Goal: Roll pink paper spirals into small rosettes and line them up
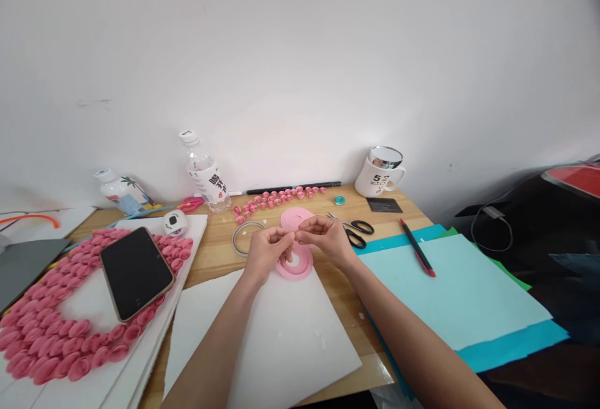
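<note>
My left hand [266, 251] and my right hand [325, 237] meet above the wooden table [213, 256], both with fingers pinched together on a pink paper spiral strip [296, 259]. The strip hangs down between them and coils onto the table's surface, at the top edge of a white sheet [267, 334]. Another pink spiral disc [296, 216] lies just behind the hands. A row of small rolled pink paper roses [276, 198] lies farther back.
At left, a white board [84, 384] carries several pink roses [42, 340] and a black phone [135, 271]. A tape ring [244, 237], scissors [357, 231], a red-black pen [417, 247], light blue sheets [459, 290], a mug [380, 172] and two bottles [205, 172] stand around.
</note>
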{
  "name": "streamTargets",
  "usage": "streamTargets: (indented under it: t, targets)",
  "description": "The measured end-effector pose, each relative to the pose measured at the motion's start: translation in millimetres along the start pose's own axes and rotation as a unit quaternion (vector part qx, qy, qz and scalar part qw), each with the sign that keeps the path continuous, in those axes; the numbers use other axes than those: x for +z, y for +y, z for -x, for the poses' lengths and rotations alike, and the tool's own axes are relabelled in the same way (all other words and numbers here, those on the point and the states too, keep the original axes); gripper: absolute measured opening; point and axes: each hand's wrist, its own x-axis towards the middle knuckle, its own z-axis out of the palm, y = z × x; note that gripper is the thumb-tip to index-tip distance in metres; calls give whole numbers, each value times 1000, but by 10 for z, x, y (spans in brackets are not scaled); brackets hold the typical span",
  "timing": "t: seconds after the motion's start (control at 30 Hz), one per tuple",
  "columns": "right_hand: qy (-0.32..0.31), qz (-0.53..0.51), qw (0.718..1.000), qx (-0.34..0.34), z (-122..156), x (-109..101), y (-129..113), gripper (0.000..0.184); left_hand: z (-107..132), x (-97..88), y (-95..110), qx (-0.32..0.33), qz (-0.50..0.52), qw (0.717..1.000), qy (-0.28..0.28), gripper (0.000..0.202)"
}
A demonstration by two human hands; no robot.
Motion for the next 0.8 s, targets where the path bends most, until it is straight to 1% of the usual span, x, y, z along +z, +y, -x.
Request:
streamTargets:
  t: [0.1,0.2,0.43,0.6,0.8]
  targets:
    - [-21,-16,1000,11,-4,-5,3,28,-2,-4,-8,-1,2,1000,-2,22]
    - [-26,-25,999,24,-4,-8,-2,28,-2,-1,-9,-2,1,1000,0,23]
    - [-11,-28,999,21,-7,-20,-2,29,-9,0,-11,-2,4,1000,10,23]
    - [-8,-25,999,24,-8,-29,12,29,5,4,17,-7,5,1000,8,22]
    - [8,-19,1000,17,2,-27,4,30,11,-1,11,3,1,1000,-2,23]
